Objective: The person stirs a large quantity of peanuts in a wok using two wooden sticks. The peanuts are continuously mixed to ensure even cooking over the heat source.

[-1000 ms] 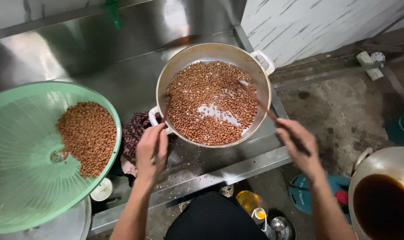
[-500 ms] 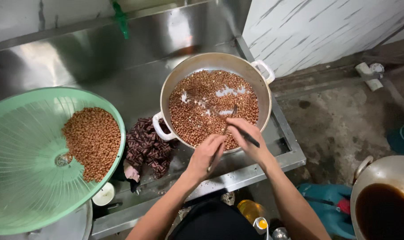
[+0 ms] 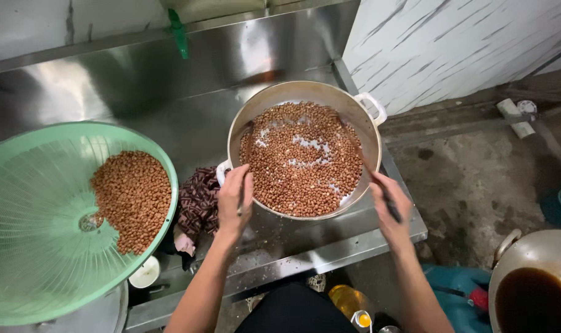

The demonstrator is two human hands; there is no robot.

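The metal pot [image 3: 305,151], filled with brown peanuts [image 3: 305,163] lying in shallow whitish liquid, stands on the steel tabletop [image 3: 330,243]; all positions below are given relative to this pot. The left hand [image 3: 234,200] is at the near-left rim, fingers curled close by the white side handle; whether they actually clamp it cannot be told. The right hand [image 3: 388,203] is at the near-right rim, closed around a thin dark utensil [image 3: 379,188] whose shaft reaches into the pot. The step in hand appears to be stirring or rinsing the peanuts. A next move would likely call for a steady brace on the rim while the utensil works the layer. Against the frame half a second earlier, both hands have withdrawn from over the peanuts to opposite sides of the rim. Left of the pot lies a patterned cloth [image 3: 197,200]; farther left, a green basket [image 3: 40,246] holds more peanuts.
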